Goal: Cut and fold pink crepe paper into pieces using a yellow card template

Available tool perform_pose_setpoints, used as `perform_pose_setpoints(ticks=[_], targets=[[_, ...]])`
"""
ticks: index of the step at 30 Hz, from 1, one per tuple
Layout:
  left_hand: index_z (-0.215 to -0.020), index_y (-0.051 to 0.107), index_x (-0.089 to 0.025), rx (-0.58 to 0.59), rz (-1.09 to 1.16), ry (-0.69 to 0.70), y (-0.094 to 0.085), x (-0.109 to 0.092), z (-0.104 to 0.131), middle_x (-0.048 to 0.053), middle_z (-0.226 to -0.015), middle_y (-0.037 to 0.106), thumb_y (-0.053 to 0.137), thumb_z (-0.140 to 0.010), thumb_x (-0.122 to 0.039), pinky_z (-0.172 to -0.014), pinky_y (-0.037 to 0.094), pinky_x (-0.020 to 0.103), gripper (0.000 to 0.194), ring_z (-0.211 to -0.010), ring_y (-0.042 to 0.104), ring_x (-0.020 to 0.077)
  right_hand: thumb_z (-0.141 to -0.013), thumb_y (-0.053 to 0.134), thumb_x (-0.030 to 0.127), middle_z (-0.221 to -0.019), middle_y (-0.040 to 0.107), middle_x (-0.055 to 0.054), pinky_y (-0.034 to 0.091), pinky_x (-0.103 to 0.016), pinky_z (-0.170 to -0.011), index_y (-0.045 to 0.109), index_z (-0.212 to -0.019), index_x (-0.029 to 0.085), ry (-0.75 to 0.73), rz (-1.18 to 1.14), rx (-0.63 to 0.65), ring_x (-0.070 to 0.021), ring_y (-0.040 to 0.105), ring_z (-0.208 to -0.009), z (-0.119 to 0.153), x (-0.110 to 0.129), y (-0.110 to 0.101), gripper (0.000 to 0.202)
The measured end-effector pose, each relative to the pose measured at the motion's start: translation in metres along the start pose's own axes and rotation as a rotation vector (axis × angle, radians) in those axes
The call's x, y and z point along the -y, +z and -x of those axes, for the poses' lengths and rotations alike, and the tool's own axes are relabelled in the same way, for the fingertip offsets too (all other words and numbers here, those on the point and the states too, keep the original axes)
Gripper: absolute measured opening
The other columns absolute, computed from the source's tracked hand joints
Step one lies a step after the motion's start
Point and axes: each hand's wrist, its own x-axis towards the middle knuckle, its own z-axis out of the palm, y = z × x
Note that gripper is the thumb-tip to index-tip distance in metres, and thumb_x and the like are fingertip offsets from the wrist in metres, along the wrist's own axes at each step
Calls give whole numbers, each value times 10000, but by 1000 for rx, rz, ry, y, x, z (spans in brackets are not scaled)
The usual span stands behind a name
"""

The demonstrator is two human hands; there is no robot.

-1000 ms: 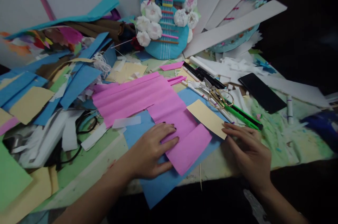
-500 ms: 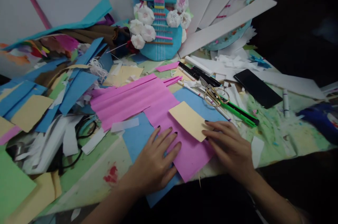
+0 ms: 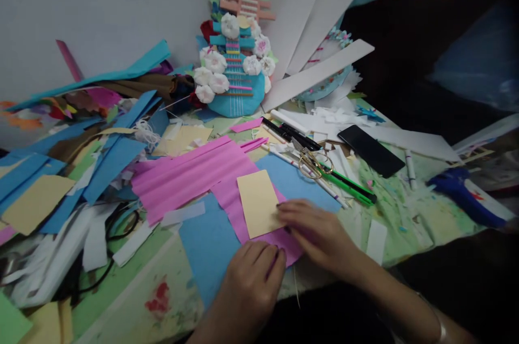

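Observation:
A small cream-yellow card [image 3: 259,203] lies almost flat and nearly upright on a sheet of pink paper [image 3: 227,187]. The fingers of my right hand [image 3: 318,233] are closed on the card's right edge. My left hand [image 3: 253,284] is at the near edge of the pink sheet, below the card, its fingers curled in and closed on the paper; its fingertips are partly hidden. Blue paper [image 3: 211,241] shows under the pink sheet on both sides.
Gold-handled scissors [image 3: 312,163], pens and a green cutter [image 3: 351,187] lie beyond my right hand. A black phone [image 3: 371,150] and a blue glue gun [image 3: 466,195] are farther right. Paper scraps [image 3: 113,154] pile up at left. A flowered blue paper guitar [image 3: 237,90] stands behind.
The yellow card has turned from a slant to nearly upright and moved left on the pink sheet. My left hand has drawn nearer to me, its spread fingers now curled. The view has shifted.

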Motion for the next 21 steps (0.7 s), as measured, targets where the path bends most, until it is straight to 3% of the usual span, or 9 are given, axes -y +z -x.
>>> perform_pose_setpoints(ticks=[5, 7, 9, 15, 18, 21], targets=[[-982, 649, -161, -50, 309, -297, -18, 2, 5, 38, -850, 737, 516, -873, -79, -658, 544, 241, 191, -726, 688, 144, -847, 500, 204, -1056, 686, -149, 451, -464, -892, 667, -1011, 124, 264, 279, -65, -278, 614, -985, -22, -61, -26, 247], [-924, 679, -184, -28, 416, -494, -28, 13, 0, 16, -847, 748, 563, -850, -116, -691, 524, 231, 153, -749, 694, 139, -804, 568, 246, -1008, 682, -183, 422, -491, -879, 670, -1003, 98, 360, 366, -20, -327, 609, -958, -30, -81, -32, 269], [-846, 700, -189, 36, 584, -768, -34, 32, -9, 11, -808, 737, 606, -821, -196, -691, 499, 249, 97, -736, 668, 148, -785, 607, 287, -964, 676, -181, 437, -434, -816, 668, -1036, 93, 430, 421, 34, -329, 609, -936, -38, -93, -36, 323], [-817, 705, -154, 119, 738, -879, -30, 92, -28, 35, -779, 705, 654, -744, -317, -620, 433, 257, 186, -681, 603, 153, -678, 709, 270, -764, 664, -76, 373, -297, -604, 679, -996, 140, 535, 444, 181, -241, 594, -706, -61, -105, -43, 345], [-795, 688, -144, 116, 766, -913, -27, 100, -24, 18, -713, 654, 681, -715, -303, -565, 368, 236, 178, -596, 527, 117, -615, 714, 159, -684, 647, -40, 348, -279, -581, 677, -1031, 129, 551, 376, 200, -194, 560, -621, -66, -109, -49, 420], [-914, 655, -157, 68, 802, -944, -27, 99, -17, -33, -613, 555, 679, -732, -306, -494, 275, 213, 236, -505, 426, 86, -614, 700, 92, -694, 657, -27, 373, -264, -611, 670, -1100, 130, 550, 240, 146, -143, 566, -607, -60, -109, -60, 488]])
